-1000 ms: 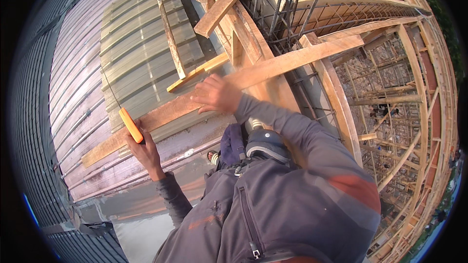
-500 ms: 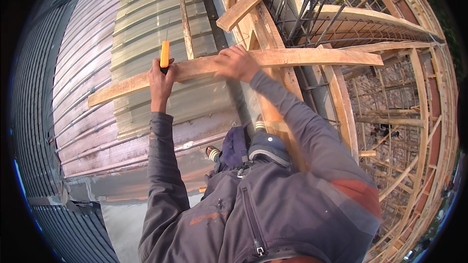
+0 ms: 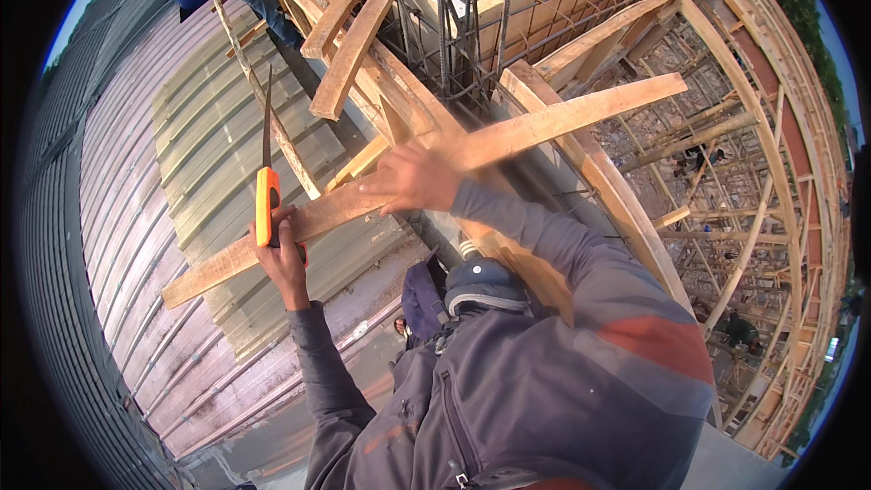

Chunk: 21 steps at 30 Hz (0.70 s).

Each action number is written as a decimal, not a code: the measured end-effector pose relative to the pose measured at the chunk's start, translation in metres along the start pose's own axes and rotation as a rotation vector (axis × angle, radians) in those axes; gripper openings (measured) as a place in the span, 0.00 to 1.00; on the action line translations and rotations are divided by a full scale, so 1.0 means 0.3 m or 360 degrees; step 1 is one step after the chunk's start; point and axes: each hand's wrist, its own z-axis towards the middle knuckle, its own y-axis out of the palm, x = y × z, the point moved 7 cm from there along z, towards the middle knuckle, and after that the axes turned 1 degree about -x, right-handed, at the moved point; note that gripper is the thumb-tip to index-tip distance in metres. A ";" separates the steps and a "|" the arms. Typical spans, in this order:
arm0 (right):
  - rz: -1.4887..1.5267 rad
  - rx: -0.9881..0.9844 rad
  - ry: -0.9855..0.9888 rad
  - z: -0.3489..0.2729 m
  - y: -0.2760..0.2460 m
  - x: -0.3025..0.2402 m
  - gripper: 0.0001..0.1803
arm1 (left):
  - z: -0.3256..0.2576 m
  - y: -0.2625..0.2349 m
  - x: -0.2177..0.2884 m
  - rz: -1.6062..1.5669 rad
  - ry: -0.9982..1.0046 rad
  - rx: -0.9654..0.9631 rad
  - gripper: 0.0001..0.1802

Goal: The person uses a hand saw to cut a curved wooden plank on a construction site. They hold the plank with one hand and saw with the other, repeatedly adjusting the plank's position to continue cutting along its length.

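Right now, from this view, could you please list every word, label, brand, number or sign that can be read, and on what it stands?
None can be read.
Handsaw with orange-and-black handle: no legible marking.
Dark grey long-sleeved jacket: reddish chest mark, too unclear to tell if lettering.

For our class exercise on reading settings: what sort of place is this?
Most likely a building site, seen from roof level: upright steel bars stand ahead, wooden poles criss-cross below on the right, and ribbed roofing sheets spread out on the left.
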 end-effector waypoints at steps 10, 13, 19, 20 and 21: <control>-0.0762 0.0404 0.0275 0.040 -0.735 -0.153 0.33 | 0.280 -0.022 0.528 -0.0907 0.0776 0.0059 0.31; -0.0960 0.0534 0.0381 0.003 -0.928 -0.187 0.33 | 0.294 -0.063 0.712 -0.0947 0.1032 0.0301 0.28; -0.1351 0.0825 0.0489 -0.134 -1.282 -0.287 0.34 | 0.229 -0.305 0.703 -0.1017 0.1020 0.0780 0.36; -0.1379 0.0886 0.0519 -0.158 -1.339 -0.298 0.34 | 0.226 -0.324 0.673 -0.1028 0.1004 0.0797 0.35; -0.1383 0.0928 0.0673 -0.181 -1.387 -0.296 0.32 | 0.217 -0.343 0.652 -0.1022 0.0992 0.0807 0.35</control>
